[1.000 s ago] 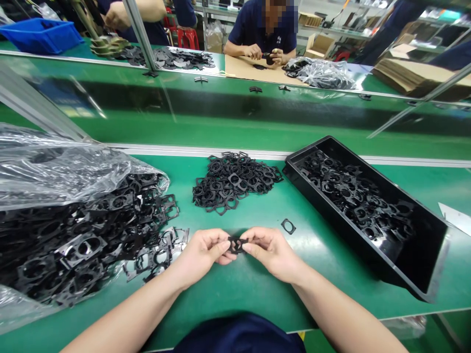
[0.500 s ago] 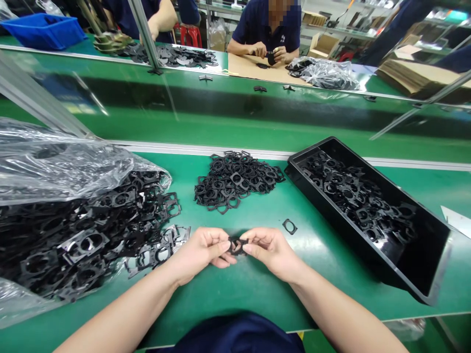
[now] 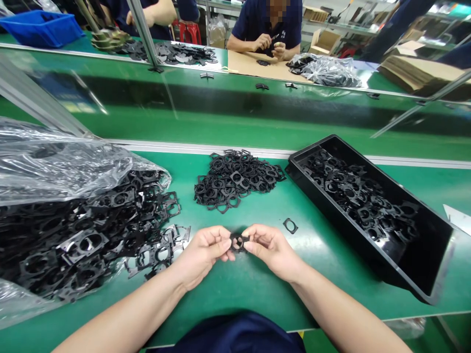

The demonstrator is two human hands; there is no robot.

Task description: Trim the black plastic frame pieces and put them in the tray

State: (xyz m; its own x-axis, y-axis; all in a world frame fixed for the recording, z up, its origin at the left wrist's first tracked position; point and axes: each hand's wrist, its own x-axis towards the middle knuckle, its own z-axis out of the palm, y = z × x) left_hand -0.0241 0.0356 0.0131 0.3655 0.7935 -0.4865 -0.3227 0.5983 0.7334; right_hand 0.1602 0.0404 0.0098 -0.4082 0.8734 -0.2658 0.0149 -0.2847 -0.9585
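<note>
Ok so the little black frame point(image 3: 234, 239) has tipped a bit since a second ago, and its round hole reads clearer now. Left hand point(image 3: 206, 250) and right hand point(image 3: 271, 247) each pinch one end, over the green table point(image 3: 253, 291). Similar parts sit heaped point(image 3: 241, 179) behind it, black tray point(image 3: 340, 230) to the right, plastic bag point(image 3: 73, 169) left, co-worker point(image 3: 253, 24) across.

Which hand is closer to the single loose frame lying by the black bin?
Right. The right hand is just left of the loose frame and slightly nearer the worker; the left hand is farther left.
</note>
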